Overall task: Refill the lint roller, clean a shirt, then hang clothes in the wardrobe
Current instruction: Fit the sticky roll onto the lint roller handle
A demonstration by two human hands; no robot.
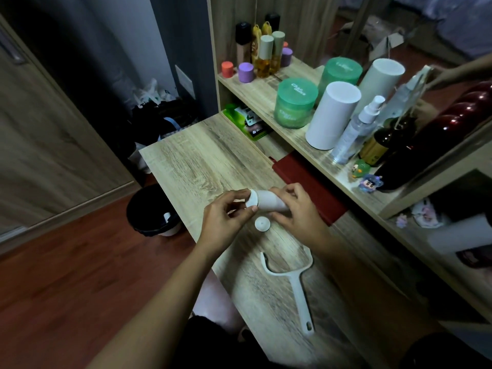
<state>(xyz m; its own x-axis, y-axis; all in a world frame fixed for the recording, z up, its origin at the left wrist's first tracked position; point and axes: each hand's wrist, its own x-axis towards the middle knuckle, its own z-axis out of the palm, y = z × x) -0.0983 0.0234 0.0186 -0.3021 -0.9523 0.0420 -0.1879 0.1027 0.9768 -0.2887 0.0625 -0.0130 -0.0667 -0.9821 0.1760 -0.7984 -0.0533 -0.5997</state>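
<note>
Waste bin: a black waste bin [153, 217] stood on the floor at 9 o'clock from the hands, with a small white piece lying inside it
Green jar: a green jar [295, 102] sat on the shelf [314, 153] at 1 o'clock, lid on, contents not tellable
Spray bottle: a clear spray bottle [356, 129] stood at 2 o'clock beside a white cylinder [332, 115]; its fill level could not be told
Refill roll: the white refill roll [269, 201] was held level just above the desk [199, 161], between both hands
Left hand: the left hand [226, 217] pinched the end cap [253, 199] at the roll's 9 o'clock end with thumb and fingertips
Right hand: the right hand [295, 209] was curled round the roll's 3 o'clock end
Loose cap: a round white loose cap [262, 224] lay on the desk at 6 o'clock, just beneath the roll, apart from both hands
Roller handle: the white roller handle [295, 283] lay flat at 5 o'clock, its fork toward the hands, untouched
</note>
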